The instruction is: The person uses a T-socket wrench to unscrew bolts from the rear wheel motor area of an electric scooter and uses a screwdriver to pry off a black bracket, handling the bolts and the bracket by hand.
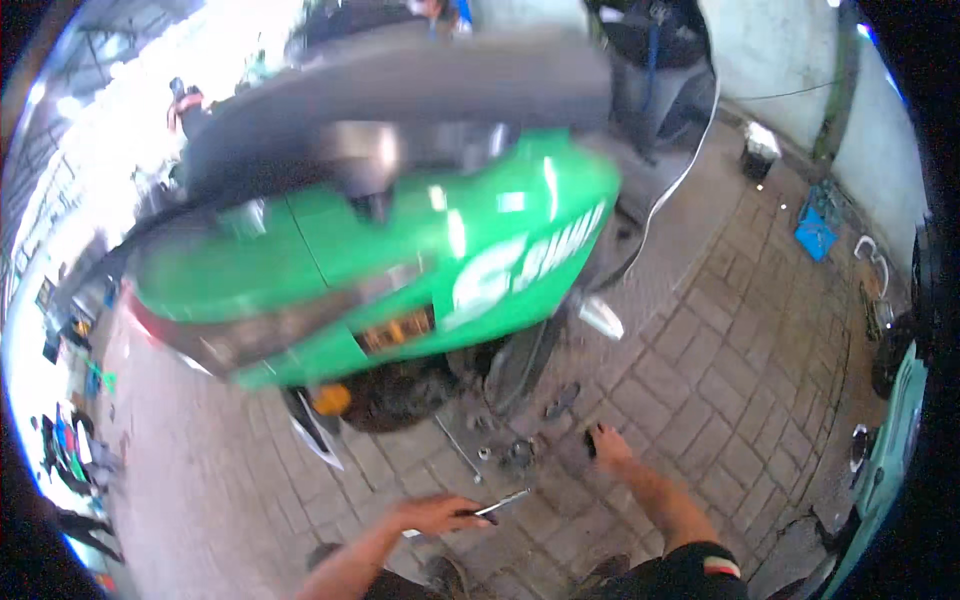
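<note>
A green scooter with a black seat fills the upper middle, blurred. Low in front of it, my left hand is closed on a slim metal tool with a bright shaft pointing right; its exact kind is unclear. My right hand, farther right and just above the paving, has its fingers closed around a small black object, too small and blurred to name. Between the hands and the scooter lie a long thin metal rod, a small metal ring and a dark round part.
A dark flat part lies beside the scooter's wheel. Brick paving spreads to the right. Along the wall are a black bucket and a blue piece of plastic. A pale green panel stands at the right edge.
</note>
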Demonstrator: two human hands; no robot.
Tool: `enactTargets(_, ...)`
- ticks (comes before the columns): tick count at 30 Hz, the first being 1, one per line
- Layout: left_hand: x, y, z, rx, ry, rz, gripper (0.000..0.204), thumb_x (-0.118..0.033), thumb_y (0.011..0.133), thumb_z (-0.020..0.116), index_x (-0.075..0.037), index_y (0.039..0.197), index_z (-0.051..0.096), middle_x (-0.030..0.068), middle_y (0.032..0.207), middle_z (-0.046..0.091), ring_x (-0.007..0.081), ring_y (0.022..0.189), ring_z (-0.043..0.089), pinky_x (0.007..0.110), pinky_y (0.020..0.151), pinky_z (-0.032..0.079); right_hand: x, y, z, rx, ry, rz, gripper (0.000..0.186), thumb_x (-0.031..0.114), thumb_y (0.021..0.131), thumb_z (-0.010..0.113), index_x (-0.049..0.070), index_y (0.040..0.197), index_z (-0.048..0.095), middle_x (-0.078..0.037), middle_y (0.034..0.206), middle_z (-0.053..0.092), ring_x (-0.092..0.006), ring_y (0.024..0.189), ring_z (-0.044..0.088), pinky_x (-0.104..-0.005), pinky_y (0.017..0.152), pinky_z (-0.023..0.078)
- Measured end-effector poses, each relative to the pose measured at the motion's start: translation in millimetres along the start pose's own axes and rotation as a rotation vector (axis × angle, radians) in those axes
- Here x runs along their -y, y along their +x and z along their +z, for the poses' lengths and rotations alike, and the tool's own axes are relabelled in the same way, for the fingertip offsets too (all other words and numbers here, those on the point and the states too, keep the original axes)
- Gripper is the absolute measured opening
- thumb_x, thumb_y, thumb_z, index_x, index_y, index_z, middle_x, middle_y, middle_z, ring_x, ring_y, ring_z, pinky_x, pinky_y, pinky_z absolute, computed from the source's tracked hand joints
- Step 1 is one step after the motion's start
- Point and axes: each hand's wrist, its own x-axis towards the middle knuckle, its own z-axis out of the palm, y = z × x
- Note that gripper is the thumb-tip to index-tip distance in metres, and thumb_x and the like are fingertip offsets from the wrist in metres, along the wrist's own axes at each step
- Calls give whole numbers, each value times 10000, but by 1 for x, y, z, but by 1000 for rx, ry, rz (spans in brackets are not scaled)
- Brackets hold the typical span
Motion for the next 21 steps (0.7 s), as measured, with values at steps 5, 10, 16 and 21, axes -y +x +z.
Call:
enactTargets(5,-17,-16,138,-373,-147,1,508,-491,1000,491,-26,1143,639,163,936,691,332,860,642,438,750,485,23,-116,-32,-350,428,33,591,307,901,645,-41,1330,435,-236,1362,454,-361,1232,483,-433,1023,419)
enactTargets(10,-217,-193,122,-344,-242,-203,481,-461,1030,410,-98,1297,577,167,1394,472,347,1311,415,499,1069,355,105,-252,-159,-343,533,138,460,291,883,639,-11,1187,468,-199,1212,492,-351,1110,520,-439,935,439)
enactTargets(16,-241,-377,103,-694,-598,-291,522,-497,1011,460,-65,1254,625,180,1286,604,353,1201,543,463,1013,426,204,-365,-252,-354,662,323,314,271,862,632,25,1015,509,-155,1032,537,-339,965,566,-446,829,463)
enactTargets(21,-203,-514,117,-1180,-718,-440,561,-504,993,506,20,1104,672,194,1047,695,352,995,624,451,871,479,289,-416,-266,-393,780,510,217,254,844,626,55,872,543,-117,882,574,-329,844,603,-453,740,482)
